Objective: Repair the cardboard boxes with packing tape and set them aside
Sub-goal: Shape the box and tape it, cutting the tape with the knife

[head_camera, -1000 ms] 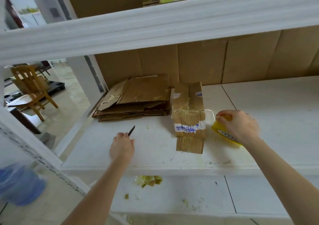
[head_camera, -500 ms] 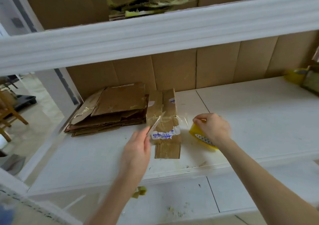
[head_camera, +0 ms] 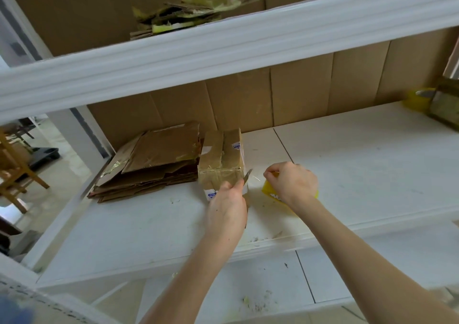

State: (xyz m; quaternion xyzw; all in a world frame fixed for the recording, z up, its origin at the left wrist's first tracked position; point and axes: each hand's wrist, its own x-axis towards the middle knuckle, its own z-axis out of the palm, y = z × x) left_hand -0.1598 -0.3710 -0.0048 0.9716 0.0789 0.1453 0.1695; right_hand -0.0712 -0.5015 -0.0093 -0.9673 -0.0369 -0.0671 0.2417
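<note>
So the small cardboard box (head_camera: 221, 159) sits on the white shelf (head_camera: 360, 174), right up against the right side of a stack of flattened cardboard (head_camera: 154, 159) that's pushed back toward the brown cardboard backing. The box is pretty beat up, with shiny tape across the top and front and a blue-and-white label (head_camera: 211, 195) low on the front face. The left hand (head_camera: 227, 209) is in front of the box's lower right corner, fingers curled round a little blade (head_camera: 247, 177) whose tip pokes up just beside the box's right edge. The right hand (head_camera: 291, 184) is just to the right of that, clamped down over a yellow tape roll (head_camera: 269, 192) that rests on the shelf. A bit of clear tape (head_camera: 257, 179) glints between the blade and the right hand, but it's too thin to say exactly where it's stuck. Up on the next shelf there's a pile of torn cardboard scraps (head_camera: 188, 13) with yellowish tape hanging off. Far right on the same shelf as the box there's another yellow thing (head_camera: 417, 100), blurry, can't tell what. A wooden chair (head_camera: 15, 172) shows past the rack on the left.
</note>
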